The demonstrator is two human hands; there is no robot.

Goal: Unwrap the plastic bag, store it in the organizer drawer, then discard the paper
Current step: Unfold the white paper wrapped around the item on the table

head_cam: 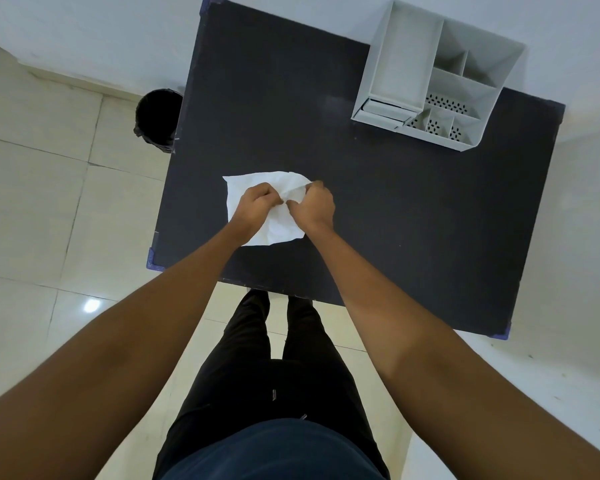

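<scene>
A crumpled white paper (278, 226) lies on the black table (378, 209), near its front left part. My left hand (255, 202) and my right hand (314, 206) both rest on top of it, fingers pinching the paper close together at its middle. The plastic bag is not visible; whatever is inside the paper is hidden by my hands. A light grey desk organizer (437, 77) with several compartments and a small drawer (385, 110) at its front left stands at the table's far right corner, far from both hands.
A black bin (156, 117) stands on the tiled floor just off the table's left edge. My legs are at the table's front edge. A white wall runs behind the table.
</scene>
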